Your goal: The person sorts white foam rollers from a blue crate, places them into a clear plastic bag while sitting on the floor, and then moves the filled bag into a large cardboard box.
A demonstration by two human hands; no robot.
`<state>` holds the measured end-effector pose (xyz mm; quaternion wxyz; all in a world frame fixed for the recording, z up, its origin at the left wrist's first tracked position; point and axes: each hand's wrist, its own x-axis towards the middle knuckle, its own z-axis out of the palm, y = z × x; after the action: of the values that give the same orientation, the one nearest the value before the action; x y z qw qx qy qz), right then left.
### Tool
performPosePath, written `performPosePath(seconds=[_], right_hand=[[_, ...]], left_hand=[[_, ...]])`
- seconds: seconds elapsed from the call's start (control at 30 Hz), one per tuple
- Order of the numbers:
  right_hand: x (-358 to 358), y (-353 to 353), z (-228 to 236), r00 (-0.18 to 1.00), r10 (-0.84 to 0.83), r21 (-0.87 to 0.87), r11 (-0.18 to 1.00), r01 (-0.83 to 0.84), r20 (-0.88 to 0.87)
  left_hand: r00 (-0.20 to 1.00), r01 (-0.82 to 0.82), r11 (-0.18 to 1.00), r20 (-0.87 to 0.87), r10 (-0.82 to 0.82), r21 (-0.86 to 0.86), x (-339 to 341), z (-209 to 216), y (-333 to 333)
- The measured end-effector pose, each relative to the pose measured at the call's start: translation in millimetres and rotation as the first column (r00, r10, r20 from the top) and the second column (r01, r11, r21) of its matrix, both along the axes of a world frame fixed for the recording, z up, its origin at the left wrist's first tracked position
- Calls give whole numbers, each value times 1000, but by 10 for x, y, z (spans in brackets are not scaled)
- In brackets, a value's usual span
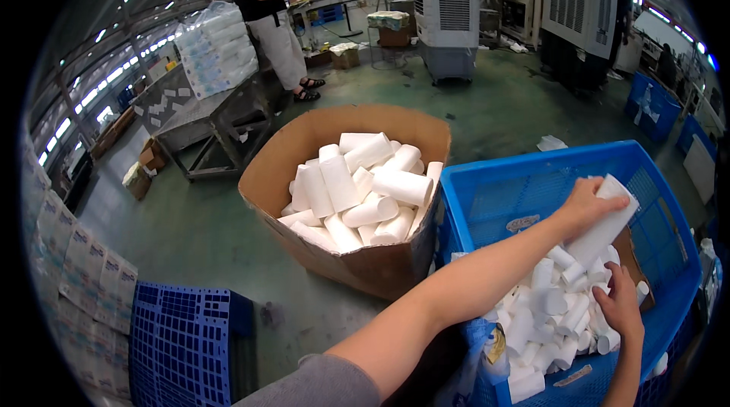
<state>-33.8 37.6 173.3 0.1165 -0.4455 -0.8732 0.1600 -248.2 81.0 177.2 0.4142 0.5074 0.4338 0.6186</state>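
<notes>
My left hand [584,212] is closed around a white paper roll [604,232], tilted above the far right part of a blue plastic crate [494,193]. Below it, many loose white paper rolls [559,308] lie jumbled in the crate. My right hand [620,302] reaches in from the lower right, low over the rolls, thumb and fingers apart. It seems to hold nothing; whether its fingertips touch a roll I cannot tell. To the left of the crate stands an open cardboard box [342,259], heaped with more white rolls [365,190].
A blue plastic pallet [179,346] and wrapped packs [84,278] stand at the lower left. Farther off are a metal table [201,107] with bagged rolls, a standing person [266,23], and two large air coolers [447,12]. A blue bin [652,107] is at the far right.
</notes>
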Motion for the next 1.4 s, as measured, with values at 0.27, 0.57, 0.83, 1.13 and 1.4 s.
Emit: performPosePath(seconds=[0.27,0.57,0.83,1.13,1.4], right_hand=[[836,859,-611,998,-45,177,983,53,-49],[594,878,-146,974,-60,157,983,95,-217],[759,816,-94,921,-300,63,944,325,-246],[574,810,-54,902,-364,40,923,383,-230],[908,374,191,943,-296,59,950,308,-155]], left_hand=[[855,-431,817,-117,505,383,-361,582,-551],[-440,-556,-44,-249,863,830,-2173,430,-2405],[463,-238,907,-780,421,348,-596,-274,-2581],[484,396,841,-862,150,368,533,-351,-2732],[321,649,624,-900,294,435,401,-335,-2446]])
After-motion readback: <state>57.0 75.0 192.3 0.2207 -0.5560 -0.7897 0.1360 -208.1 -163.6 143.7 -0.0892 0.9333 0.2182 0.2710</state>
